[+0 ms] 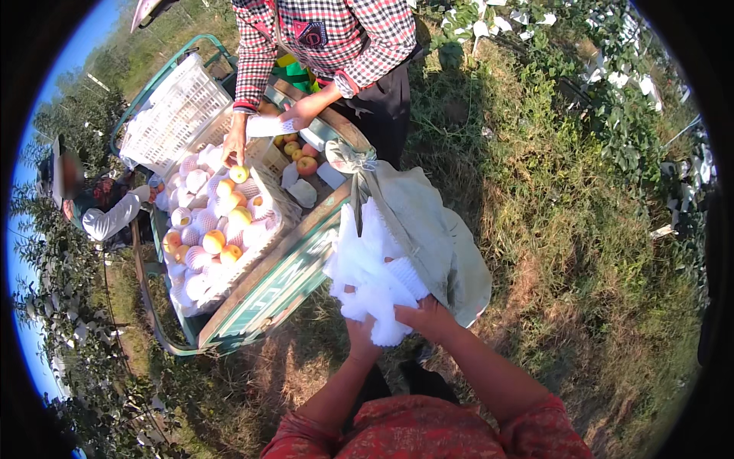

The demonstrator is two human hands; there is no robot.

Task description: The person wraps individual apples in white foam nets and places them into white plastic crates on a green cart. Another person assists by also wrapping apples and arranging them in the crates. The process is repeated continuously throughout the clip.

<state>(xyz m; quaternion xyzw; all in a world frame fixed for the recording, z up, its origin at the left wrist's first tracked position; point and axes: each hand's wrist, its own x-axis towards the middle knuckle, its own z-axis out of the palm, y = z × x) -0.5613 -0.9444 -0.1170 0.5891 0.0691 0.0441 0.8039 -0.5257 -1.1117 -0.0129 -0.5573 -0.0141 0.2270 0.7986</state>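
Note:
Both my hands grip a loose bunch of white foam fruit nets (375,281) in front of my body. My left hand (362,338) holds the bunch from below, its fingers partly hidden by the foam. On the other side, my right hand (427,316) pinches the nets with its thumb on top. Just beyond the bunch, a pale woven sack (447,246) hangs from the cart's corner, tied at a knot (344,158). To the left, a plastic crate (282,201) is heaped with apples (213,241), many wrapped in foam nets.
A green metal cart (298,267) carries the crates; a second white crate (178,109) is tilted at the back. Across from me, a co-worker's hand (235,143) reaches to an apple; their other hand (307,108) holds a foam net. Another person's sleeve (112,218) shows at left.

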